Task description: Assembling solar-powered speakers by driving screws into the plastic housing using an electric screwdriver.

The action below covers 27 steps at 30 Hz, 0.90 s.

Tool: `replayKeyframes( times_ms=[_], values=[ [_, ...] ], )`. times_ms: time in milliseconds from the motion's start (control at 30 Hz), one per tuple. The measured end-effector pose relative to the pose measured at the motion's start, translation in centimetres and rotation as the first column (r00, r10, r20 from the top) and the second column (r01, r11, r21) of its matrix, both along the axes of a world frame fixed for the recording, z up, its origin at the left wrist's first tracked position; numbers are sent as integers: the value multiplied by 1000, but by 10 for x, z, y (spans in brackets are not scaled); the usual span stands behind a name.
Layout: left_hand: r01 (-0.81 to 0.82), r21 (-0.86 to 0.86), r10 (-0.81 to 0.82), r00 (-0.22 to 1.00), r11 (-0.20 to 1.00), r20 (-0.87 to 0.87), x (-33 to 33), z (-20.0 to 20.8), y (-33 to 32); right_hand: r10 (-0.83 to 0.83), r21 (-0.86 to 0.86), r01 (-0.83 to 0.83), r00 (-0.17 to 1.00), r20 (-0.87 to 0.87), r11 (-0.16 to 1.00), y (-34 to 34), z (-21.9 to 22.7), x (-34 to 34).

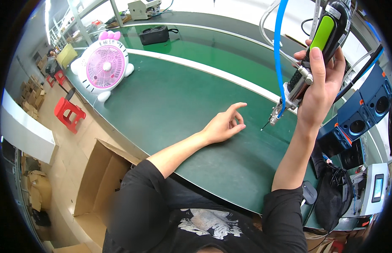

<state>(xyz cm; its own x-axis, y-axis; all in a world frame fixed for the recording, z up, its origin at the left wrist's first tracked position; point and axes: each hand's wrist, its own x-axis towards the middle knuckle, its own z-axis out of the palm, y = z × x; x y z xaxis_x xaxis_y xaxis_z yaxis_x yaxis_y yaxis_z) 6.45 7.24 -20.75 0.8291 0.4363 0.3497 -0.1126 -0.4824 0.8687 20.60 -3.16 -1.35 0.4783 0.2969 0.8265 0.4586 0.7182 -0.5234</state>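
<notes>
My right hand (321,86) is raised above the green work table (170,101) and grips a hanging powered screwdriver (318,50) with a black body, a green trigger bar and a metal nose. Its thin bit points down and left, just above the table. A blue hose (278,46) and clear tubes run up from the tool. My left hand (224,124) rests on the table left of the bit, holding nothing, its fingers loosely curled with the forefinger stretched out.
A pink and white cat-shaped desk fan (105,65) stands at the table's far left. A black pouch (153,34) lies beyond. Blue speaker boxes (364,109) sit at the right, an open cardboard box (99,181) and red stools (69,113) on the floor at the left.
</notes>
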Motion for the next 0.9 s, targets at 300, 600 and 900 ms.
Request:
replayKeyframes(
  times_ms=[300, 600, 900],
  values=[
    [-119, -1, 118, 988, 993, -95, -6, 8, 5, -136, 21, 135, 988, 74, 991, 2, 1, 1],
    [-52, -58, 50, 998, 997, -26, -1, 3, 3, -34, 9, 33, 996, 80, 999, -1, 3, 4],
    [0, 208, 8, 999, 978, -40, 3, 3, -9, 321, 29, -319, 942, -95, 947, 3, 1, -20]
  ],
)
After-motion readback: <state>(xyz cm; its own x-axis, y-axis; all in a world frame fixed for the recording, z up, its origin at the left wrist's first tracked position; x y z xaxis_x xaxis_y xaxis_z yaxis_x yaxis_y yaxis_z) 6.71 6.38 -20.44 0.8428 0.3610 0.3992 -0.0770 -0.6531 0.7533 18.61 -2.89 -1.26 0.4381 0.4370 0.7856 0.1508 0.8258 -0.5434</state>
